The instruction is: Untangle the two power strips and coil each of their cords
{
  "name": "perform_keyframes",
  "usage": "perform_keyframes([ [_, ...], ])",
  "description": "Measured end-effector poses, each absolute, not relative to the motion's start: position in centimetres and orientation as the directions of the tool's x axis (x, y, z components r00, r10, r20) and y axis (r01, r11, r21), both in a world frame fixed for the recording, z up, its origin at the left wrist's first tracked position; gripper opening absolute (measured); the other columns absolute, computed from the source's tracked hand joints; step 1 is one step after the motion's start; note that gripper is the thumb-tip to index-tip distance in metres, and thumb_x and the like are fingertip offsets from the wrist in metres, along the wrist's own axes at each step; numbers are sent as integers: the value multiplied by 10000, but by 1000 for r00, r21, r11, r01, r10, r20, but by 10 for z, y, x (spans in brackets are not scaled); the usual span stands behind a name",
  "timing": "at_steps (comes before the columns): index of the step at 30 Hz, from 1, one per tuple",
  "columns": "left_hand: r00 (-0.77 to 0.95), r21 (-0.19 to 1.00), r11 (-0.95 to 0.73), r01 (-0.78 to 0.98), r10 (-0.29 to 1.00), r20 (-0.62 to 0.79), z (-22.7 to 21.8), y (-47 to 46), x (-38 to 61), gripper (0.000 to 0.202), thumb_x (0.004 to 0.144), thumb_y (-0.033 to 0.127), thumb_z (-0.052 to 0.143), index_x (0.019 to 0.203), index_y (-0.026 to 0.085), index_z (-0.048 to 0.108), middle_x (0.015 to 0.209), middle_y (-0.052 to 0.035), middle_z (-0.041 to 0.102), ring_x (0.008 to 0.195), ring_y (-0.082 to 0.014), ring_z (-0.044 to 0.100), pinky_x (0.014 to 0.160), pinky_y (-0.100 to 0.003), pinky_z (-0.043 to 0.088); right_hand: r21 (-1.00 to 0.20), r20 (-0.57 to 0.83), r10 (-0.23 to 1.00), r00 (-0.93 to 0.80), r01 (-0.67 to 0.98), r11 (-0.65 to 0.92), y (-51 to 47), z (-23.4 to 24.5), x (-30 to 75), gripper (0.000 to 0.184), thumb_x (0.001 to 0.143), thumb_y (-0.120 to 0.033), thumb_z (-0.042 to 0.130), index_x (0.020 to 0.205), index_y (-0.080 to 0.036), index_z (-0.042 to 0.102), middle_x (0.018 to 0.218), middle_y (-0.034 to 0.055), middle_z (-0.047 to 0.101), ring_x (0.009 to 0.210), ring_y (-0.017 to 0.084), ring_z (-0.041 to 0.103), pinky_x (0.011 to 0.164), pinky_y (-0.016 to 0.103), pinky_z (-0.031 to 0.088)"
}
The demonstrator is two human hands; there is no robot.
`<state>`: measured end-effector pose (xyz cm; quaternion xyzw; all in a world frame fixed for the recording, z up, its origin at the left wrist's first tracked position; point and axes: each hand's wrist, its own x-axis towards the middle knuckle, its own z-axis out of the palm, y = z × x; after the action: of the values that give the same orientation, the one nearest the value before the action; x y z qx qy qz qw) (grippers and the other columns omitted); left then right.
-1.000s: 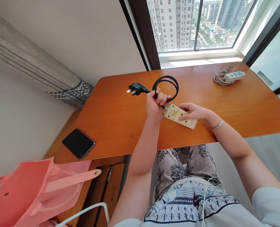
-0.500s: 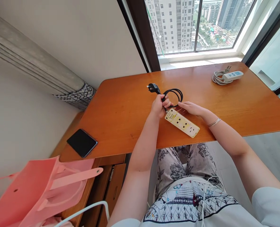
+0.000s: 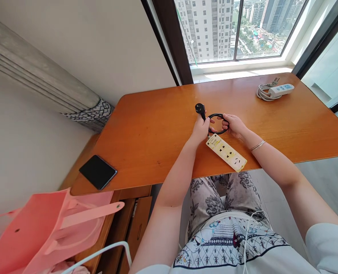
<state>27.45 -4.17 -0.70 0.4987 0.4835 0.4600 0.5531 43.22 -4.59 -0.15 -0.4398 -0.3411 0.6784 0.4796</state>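
A cream-white power strip [image 3: 226,152] lies slantwise near the front edge of the wooden table [image 3: 146,137]. Its black power cord [image 3: 215,115] is wound into a small coil just beyond the strip. My left hand [image 3: 201,128] is closed round the cord at the coil's left side, and the black plug [image 3: 200,108] sticks up above its fingers. On the opposite side, my right hand [image 3: 233,125] pinches the coil between thumb and fingers. A thin bracelet [image 3: 258,145] circles my right wrist.
At the far right corner sits a white power strip [image 3: 281,90] with its pale cord [image 3: 264,94] coiled beside it. A dark phone [image 3: 98,172] lies at the table's left end. Below it is a pink bag [image 3: 43,228]. A window [image 3: 237,34] is behind the table.
My right hand has gone from resting beside the coil to gripping it. My left hand, with the plug and cord, has shifted right; the strip has slid slightly right and nearer. The coil looks tighter.
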Motion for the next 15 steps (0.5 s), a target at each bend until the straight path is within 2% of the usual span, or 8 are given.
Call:
perform_keyframes([
  [3, 109, 976, -88, 198, 992, 67, -19, -36, 271, 278, 974, 221, 533, 1252, 208, 526, 966, -29, 667, 509, -82, 582, 594, -250, 541, -869, -295, 943, -156, -366, -333, -46, -2, 431, 261, 1022, -350, 574, 864, -148, 620, 505, -106, 332, 449, 71, 331, 538, 231, 483],
  [6, 168, 935, -230, 271, 968, 189, -24, -33, 266, 377, 970, 281, 572, 1342, 227, 561, 1056, -60, 662, 574, -95, 602, 672, -279, 563, -861, -296, 939, -175, -377, -342, -47, -1, 430, 262, 1025, -361, 569, 876, -150, 616, 515, -106, 341, 450, 69, 330, 581, 254, 537],
  [8, 224, 929, -278, 244, 948, 226, -21, -34, 263, 474, 952, 296, 591, 1425, 275, 556, 1135, -66, 649, 632, -98, 607, 719, -289, 573, -860, -295, 940, -172, -380, -339, -48, 0, 429, 258, 1032, -358, 552, 877, -158, 602, 514, -109, 331, 451, 69, 325, 601, 263, 556],
  [10, 266, 948, -260, 185, 942, 206, -14, -38, 261, 521, 928, 283, 602, 1448, 314, 577, 1166, -52, 636, 671, -99, 602, 757, -293, 573, -865, -282, 946, -160, -385, -323, -48, 1, 429, 253, 1025, -367, 565, 855, -180, 568, 513, -112, 316, 454, 69, 316, 600, 263, 558],
  [15, 238, 997, -80, -17, 968, 82, 2, -50, 263, 330, 947, 355, 632, 1251, 291, 744, 1042, -26, 632, 677, -110, 590, 774, -270, 529, -899, -205, 963, -176, -355, -257, -48, -2, 430, 369, 910, -472, 729, 780, -214, 500, 543, -112, 317, 455, 58, 300, 561, 247, 539],
])
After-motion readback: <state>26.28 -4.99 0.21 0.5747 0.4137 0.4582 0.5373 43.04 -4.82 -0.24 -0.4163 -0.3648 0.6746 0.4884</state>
